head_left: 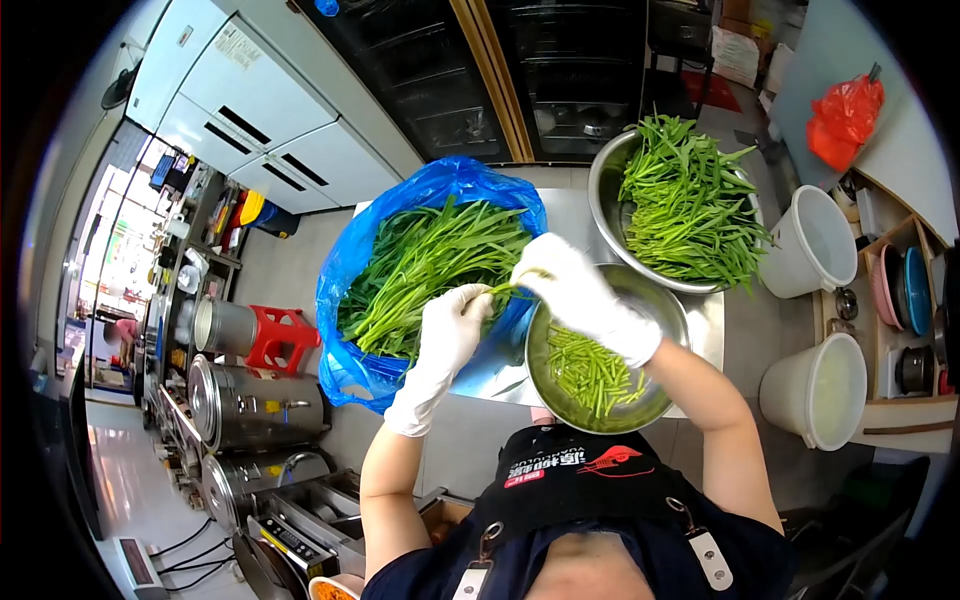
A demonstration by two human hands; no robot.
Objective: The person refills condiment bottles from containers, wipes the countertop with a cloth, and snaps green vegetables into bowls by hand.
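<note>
My left hand [452, 335], in a white glove, pinches a green water spinach stem [505, 289] over the right side of a blue plastic bag [340, 290]. The bag stands open, full of leafy water spinach [430, 270]. My right hand [575, 295], also gloved and a little blurred, closes on the other end of that stem. Below it is a steel bowl [672, 318] with short cut stem pieces [590, 375] inside. Behind, to the right, a larger steel basin [606, 190] holds a heap of leafy tops [690, 205].
Bag and bowls share a low metal table [708, 330]. Two white buckets [815, 240] stand on the floor at the right, beside a shelf [885, 415]. A red stool [282, 338] and large steel pots [250, 403] are at the left. Glass-door cabinets [570, 70] line the back.
</note>
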